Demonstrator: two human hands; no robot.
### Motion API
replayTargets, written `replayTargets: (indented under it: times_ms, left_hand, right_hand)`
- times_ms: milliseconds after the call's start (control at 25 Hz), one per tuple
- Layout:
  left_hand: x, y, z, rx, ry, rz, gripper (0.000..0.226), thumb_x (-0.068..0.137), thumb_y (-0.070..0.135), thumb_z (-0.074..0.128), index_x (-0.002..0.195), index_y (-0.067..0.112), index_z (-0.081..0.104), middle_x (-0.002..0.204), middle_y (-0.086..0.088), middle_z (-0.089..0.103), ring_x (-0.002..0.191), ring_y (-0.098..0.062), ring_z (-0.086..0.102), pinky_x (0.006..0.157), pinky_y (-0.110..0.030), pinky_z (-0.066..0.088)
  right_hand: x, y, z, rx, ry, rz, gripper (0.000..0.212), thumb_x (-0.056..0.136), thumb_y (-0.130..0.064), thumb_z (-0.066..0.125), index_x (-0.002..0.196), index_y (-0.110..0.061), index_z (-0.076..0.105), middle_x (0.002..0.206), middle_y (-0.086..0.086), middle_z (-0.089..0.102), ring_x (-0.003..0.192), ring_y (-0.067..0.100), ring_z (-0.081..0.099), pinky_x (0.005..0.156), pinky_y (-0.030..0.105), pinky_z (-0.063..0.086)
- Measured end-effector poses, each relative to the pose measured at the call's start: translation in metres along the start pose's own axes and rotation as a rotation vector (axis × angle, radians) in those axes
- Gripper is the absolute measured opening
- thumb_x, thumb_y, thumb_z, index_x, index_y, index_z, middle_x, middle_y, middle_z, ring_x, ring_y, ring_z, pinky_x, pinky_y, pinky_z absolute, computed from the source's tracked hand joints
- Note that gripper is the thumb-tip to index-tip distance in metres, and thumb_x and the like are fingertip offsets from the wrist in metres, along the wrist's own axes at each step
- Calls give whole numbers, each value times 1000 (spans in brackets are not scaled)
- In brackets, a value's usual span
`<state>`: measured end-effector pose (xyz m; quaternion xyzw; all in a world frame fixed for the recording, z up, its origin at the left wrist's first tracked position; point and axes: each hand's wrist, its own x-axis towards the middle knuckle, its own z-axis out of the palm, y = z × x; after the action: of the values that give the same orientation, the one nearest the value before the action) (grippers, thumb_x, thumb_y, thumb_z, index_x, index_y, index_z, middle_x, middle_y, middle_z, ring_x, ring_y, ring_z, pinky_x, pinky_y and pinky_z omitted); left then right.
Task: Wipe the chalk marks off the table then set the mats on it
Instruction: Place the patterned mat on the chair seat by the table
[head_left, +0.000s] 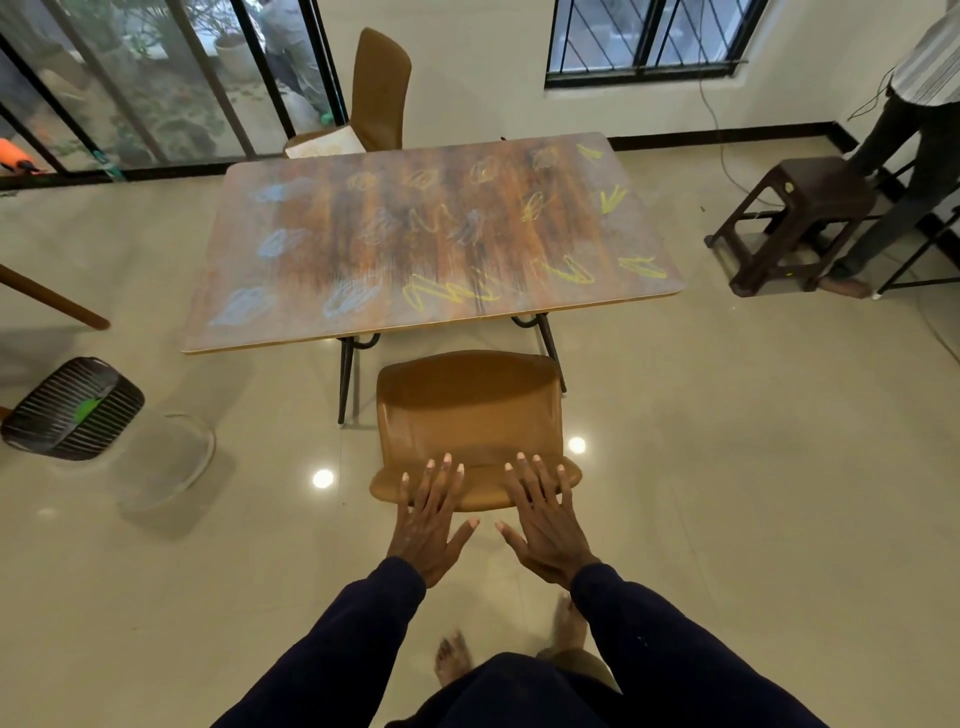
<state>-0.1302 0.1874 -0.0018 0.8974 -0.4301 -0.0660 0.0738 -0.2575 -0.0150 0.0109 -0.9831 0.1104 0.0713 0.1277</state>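
The wooden surface (332, 228) stands a little way off, beyond a brown chair (467, 405) pushed up to its near edge. Chalk marks (452, 291) cover it: yellow zigzags along the near and right sides, blue scribbles (275, 241) down the left, and fainter scrawls in the middle and at the far edge.

The left hand (428, 525) and right hand (545, 525) are held out side by side, apart, palms down. Their fingers are straight and spread and grip nothing. The fingertips lie over the top of the chair's back; whether they press on it I cannot tell.

A second brown chair (382, 88) stands at the far side with a pale flat sheet (324, 143) on its seat. On the floor (727, 467) to the left lie a dark ribbed object (72, 408) and a clear bowl (171, 462). At far right another person (914, 171) stands beside a dark stool (810, 192).
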Motion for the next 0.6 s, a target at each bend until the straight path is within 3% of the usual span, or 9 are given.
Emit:
replayTargets:
  times_ms: [240, 440, 600]
  left_hand:
    - [53, 64, 3, -56, 66, -36, 71, 112, 61, 18, 172, 22, 14, 179, -8, 12, 165, -28, 9, 129, -55, 2]
    - [134, 131, -4, -66, 30, -33, 75, 111, 60, 17, 163, 11, 39, 171, -16, 34, 156, -37, 35, 129, -54, 5]
    - [216, 216, -6, -41, 83, 30, 73, 112, 58, 14, 161, 9, 37, 167, -19, 39, 156, -34, 28, 129, -50, 4]
  right_hand:
    - [1, 90, -14, 109, 111, 65, 75, 110, -63, 17, 171, -21, 2, 180, 4, 1, 166, 22, -2, 133, 55, -4]
    - [5, 189, -47, 57, 102, 94, 75, 109, -55, 32, 168, -9, 23, 176, 14, 18, 163, 32, 16, 130, 53, -1]
    - [9, 286, -86, 0, 113, 69, 70, 112, -54, 18, 165, -10, 27, 173, 17, 29, 161, 32, 16, 127, 56, 6]
